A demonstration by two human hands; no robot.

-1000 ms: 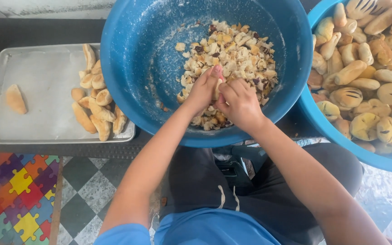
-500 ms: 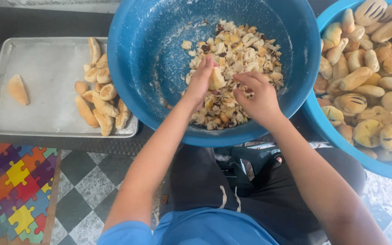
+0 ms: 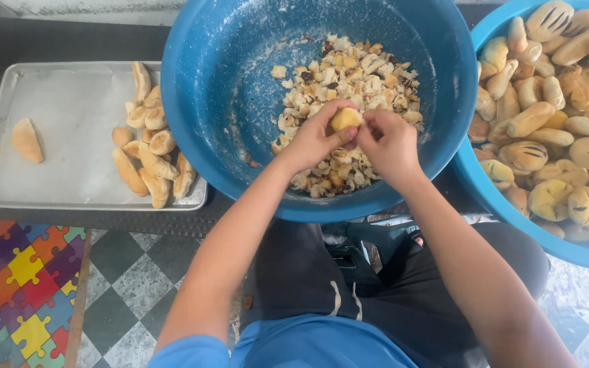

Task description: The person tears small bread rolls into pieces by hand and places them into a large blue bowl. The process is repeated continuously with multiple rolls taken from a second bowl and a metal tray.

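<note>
Fingertips of both hands pinch one small yellowish bread piece, held just above the crumb pile. Left hand grips it from the left side, thumb under; right hand grips from the right, fingers curled over the top. Both closed on the same piece, knuckles nearly touching.

Directly below: pile of torn bread, white and tan bits with some dark specks, sitting toward the far-right inner wall of the big blue basin. Basin's left inner wall is bare, dusted with flour or fine crumbs, hard to tell which from here.

Right of it, rims touching or nearly so: second blue basin, full of whole bread rolls, some with scored tops.

Left of the big basin: metal tray on a dark surface. Cluster of small rolls at the tray's right edge, partly tucked under the basin's rim. One lone roll near the tray's left edge, well apart from the cluster.

Below the tray: checkered floor, coloured puzzle mat at bottom left corner.
</note>
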